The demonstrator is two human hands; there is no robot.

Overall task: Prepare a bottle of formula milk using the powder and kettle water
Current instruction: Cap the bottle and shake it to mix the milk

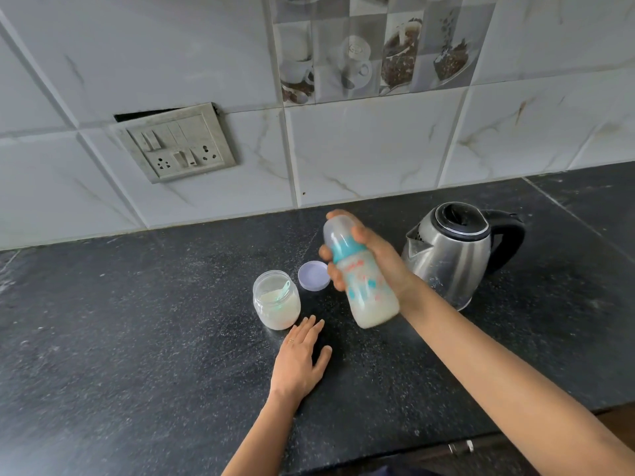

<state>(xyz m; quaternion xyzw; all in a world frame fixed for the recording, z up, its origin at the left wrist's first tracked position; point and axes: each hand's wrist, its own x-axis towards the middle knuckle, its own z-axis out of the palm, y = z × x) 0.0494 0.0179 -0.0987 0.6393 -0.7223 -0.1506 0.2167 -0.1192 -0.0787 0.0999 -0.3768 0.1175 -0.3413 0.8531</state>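
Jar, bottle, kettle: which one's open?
The powder jar: uncovered, scoop inside, its purple lid lying beside it. The bottle is capped; the kettle has its lid down.

The capped, teal-collared clear baby bottle (370, 298), milky inside, hung tilted above the black counter (137, 338). The open glass powder jar (276, 305) stood mid-counter, the steel kettle (453, 255) nearer the back edge.

One wide-angle camera on the person's head looks forward and down over the black speckled stone surface (137, 338), facing the white marble-patterned tiled wall (343, 149). It is near: the left hand (299, 362) and right hand (374, 262) fill the middle of the view, and the arms enter from the bottom edge.
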